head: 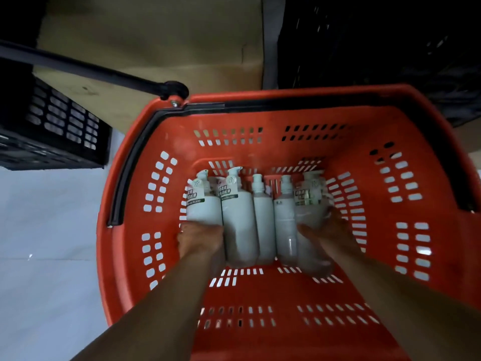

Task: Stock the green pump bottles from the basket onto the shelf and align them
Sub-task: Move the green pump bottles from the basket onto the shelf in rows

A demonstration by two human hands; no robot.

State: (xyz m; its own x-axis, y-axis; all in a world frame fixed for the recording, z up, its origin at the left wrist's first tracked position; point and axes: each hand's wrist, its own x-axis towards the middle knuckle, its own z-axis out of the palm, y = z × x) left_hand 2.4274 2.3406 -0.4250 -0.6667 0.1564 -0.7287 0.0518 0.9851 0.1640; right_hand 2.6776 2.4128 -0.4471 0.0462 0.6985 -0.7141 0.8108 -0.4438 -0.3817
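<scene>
Several pale green pump bottles lie side by side on the floor of a red plastic basket (260,118), pumps pointing away from me. My left hand (200,241) is wrapped around the lower end of the leftmost bottle (203,204). My right hand (330,230) grips the rightmost bottle (309,201), which is blurred and slightly raised. Between them lie three more bottles (240,220). Both forearms reach down into the basket. No shelf is in view.
The basket's black handle (122,183) lies folded along its left rim, and a black pull bar (78,66) runs off to the upper left. A black crate (52,126) stands at the left, a cardboard box (156,48) behind, and dark crates (390,48) at upper right.
</scene>
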